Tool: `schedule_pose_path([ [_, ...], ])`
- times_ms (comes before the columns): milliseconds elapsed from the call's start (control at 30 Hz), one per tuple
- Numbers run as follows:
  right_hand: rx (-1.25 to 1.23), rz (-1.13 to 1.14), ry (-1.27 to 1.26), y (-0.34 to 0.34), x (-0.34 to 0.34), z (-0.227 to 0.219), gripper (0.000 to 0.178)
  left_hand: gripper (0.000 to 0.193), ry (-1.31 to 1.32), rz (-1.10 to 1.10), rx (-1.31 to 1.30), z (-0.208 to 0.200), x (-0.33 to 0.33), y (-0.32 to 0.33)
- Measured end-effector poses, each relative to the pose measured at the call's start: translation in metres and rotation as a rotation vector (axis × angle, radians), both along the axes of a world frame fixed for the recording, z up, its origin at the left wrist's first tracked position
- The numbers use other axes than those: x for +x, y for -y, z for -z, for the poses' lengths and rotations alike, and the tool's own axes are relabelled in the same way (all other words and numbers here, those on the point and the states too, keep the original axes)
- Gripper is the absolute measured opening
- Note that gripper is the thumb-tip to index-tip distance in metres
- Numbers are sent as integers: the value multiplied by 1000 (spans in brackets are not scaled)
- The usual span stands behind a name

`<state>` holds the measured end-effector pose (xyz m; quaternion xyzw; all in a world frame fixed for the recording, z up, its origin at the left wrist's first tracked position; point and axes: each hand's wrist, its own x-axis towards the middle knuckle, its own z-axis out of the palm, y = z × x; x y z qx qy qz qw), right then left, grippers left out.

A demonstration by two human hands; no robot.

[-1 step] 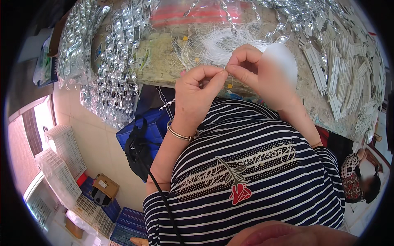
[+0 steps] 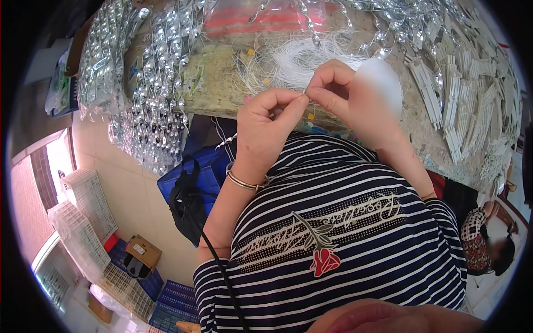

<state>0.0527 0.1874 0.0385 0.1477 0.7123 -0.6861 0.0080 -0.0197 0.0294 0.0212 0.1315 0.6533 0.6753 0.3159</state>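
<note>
Over the near edge of the worktable my left hand point(image 2: 265, 114) pinches thumb and forefinger together. Its fingertips meet those of my right hand point(image 2: 350, 97), also in a pinch. Whatever lies between the fingertips is too small to make out. Just beyond them spreads a loose bundle of white string point(image 2: 294, 61). A short twisted silver strand point(image 2: 226, 142) on thin white cord hangs beside my left wrist. A blurred pale oval covers the back of my right hand.
Shiny twisted silver strands point(image 2: 161, 72) hang over the table's left edge. Flat whitish strips point(image 2: 452, 105) are heaped at right. A clear plastic bag with a red band point(image 2: 261, 19) lies at the back. White crates point(image 2: 83, 222) stand on the floor at left. Another person point(image 2: 486, 238) sits far right.
</note>
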Motion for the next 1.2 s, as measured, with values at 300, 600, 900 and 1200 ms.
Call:
schedule_pose_path([
  [300, -151, 29, -59, -3, 2, 1, 6, 14, -20, 53, -40, 2, -2, -2],
  [600, -445, -2, 28, -2, 0, -6, 8, 9, -7, 108, -58, 6, -1, 5],
  [900, -320, 200, -230, -49, -2, -17, 7, 18, 232, 261, -55, 2, -4, 21],
  [1200, -391, 245, -304, -61, -4, -28, 8, 37, 67, 323, -152, 29, 1, 56],
])
